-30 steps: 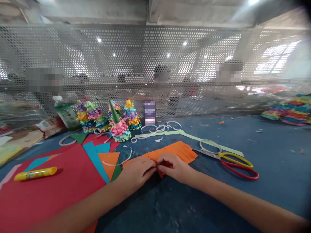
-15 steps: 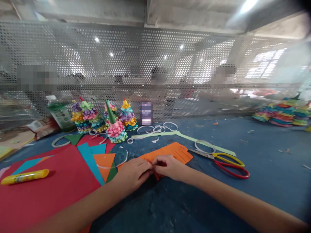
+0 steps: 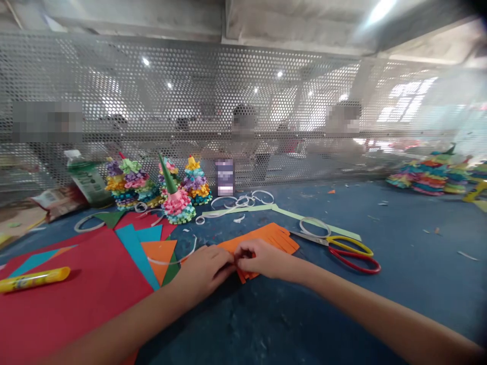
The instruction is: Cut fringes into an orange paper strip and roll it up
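Note:
My left hand and my right hand meet over an orange fringed paper strip on the blue table. The fingers of each hand are pinched on the strip's near edge, their tips almost touching. Cut fringe shows at the strip's right end, and more orange fringe hangs just below my fingers. What the fingertips press is partly hidden. Scissors with one yellow and one red handle lie to the right, their blades pointing at the strip. A pale green paper strip lies behind them.
Red paper sheets carry a yellow glue tube at left. Fringed paper cones stand behind, beside a green bottle. A phone leans against the perforated metal screen. White paper rings lie before it.
The view has turned slightly right, so everything sits further left. The orange fringe below my fingers is spread wider and lies more visible. Both hands keep their pinch.

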`<action>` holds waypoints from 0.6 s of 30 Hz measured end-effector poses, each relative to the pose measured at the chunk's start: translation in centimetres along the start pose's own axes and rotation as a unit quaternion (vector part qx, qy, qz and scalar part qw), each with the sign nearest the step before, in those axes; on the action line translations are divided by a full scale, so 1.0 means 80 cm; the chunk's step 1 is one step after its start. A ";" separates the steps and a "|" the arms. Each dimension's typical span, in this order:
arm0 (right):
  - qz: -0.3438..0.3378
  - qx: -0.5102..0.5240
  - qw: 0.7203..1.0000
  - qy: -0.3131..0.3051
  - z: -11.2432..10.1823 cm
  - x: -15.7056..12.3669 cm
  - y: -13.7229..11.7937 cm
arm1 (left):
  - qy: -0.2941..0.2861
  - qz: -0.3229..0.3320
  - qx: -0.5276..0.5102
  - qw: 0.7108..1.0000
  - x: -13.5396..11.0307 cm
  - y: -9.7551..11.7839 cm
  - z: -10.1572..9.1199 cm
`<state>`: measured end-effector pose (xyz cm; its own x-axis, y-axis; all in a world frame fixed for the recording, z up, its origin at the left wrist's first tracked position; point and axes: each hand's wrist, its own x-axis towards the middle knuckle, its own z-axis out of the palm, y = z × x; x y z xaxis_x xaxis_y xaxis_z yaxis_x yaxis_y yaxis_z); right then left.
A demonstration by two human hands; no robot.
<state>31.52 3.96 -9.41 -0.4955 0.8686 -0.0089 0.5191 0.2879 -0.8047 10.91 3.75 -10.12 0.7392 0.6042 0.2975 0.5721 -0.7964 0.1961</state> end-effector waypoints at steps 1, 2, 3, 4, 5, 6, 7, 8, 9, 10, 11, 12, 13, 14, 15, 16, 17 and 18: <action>0.007 0.003 1.000 0.001 0.002 0.000 0.000 | 0.004 -0.004 0.004 1.000 -0.001 0.001 0.000; 0.012 0.005 1.000 0.001 0.003 0.001 0.001 | 0.007 -0.007 0.007 1.000 -0.001 0.002 0.000; 0.018 0.007 1.000 0.002 0.004 0.002 0.002 | 0.009 -0.009 0.010 1.000 -0.001 0.002 0.001; 0.022 0.009 1.000 0.003 0.004 0.004 0.002 | 0.009 -0.009 0.013 1.000 -0.002 0.003 0.001; 0.025 0.011 1.000 0.003 0.004 0.005 0.003 | 0.008 -0.007 0.017 1.000 -0.001 0.003 0.001; 0.027 0.012 1.000 0.002 0.003 0.006 0.003 | 0.006 -0.004 0.022 1.000 -0.001 0.003 0.001; 0.027 0.013 1.000 0.001 0.003 0.007 0.003 | 0.005 -0.001 0.026 1.000 -0.001 0.002 0.001; 0.026 0.012 1.000 0.003 0.002 0.007 0.003 | 0.005 0.001 0.033 0.999 0.000 0.002 0.001; 0.024 0.008 1.000 0.009 0.001 0.007 0.002 | 0.006 0.003 0.041 0.999 0.000 0.002 0.000; 0.020 0.002 1.000 0.018 0.001 0.006 0.001 | 0.009 0.004 0.049 0.999 0.000 0.002 -0.001; 0.015 -0.006 0.999 0.031 0.001 0.005 0.000 | 0.012 0.004 0.057 0.998 0.000 0.002 -0.001; 0.009 -0.014 0.999 0.042 0.000 0.004 -0.001 | 0.015 0.003 0.063 0.998 0.000 0.002 -0.002; 0.002 -0.022 0.998 0.051 0.000 0.003 -0.002 | 0.017 0.002 0.067 0.998 0.000 0.003 -0.002; -0.005 -0.027 0.998 0.053 0.000 0.002 -0.003 | 0.017 0.002 0.070 0.997 0.000 0.003 -0.002; -0.011 -0.030 0.998 0.051 0.000 0.001 -0.003 | 0.018 0.002 0.072 0.997 -0.001 0.003 -0.001; -0.015 -0.031 0.998 0.046 0.000 0.001 -0.003 | 0.020 0.005 0.074 0.997 -0.001 0.003 -0.001; -0.018 -0.029 0.999 0.041 0.000 0.002 -0.003 | 0.024 0.007 0.077 0.997 -0.002 0.003 0.000; -0.020 -0.027 0.999 0.036 0.000 0.002 -0.002 | 0.028 0.008 0.080 0.996 -0.002 0.003 0.000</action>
<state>31.34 4.05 -9.27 -0.4655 0.8825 0.0663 0.5380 0.3417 -0.7706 10.95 3.48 -10.12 0.7309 0.5850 0.3514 0.6125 -0.7894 0.0403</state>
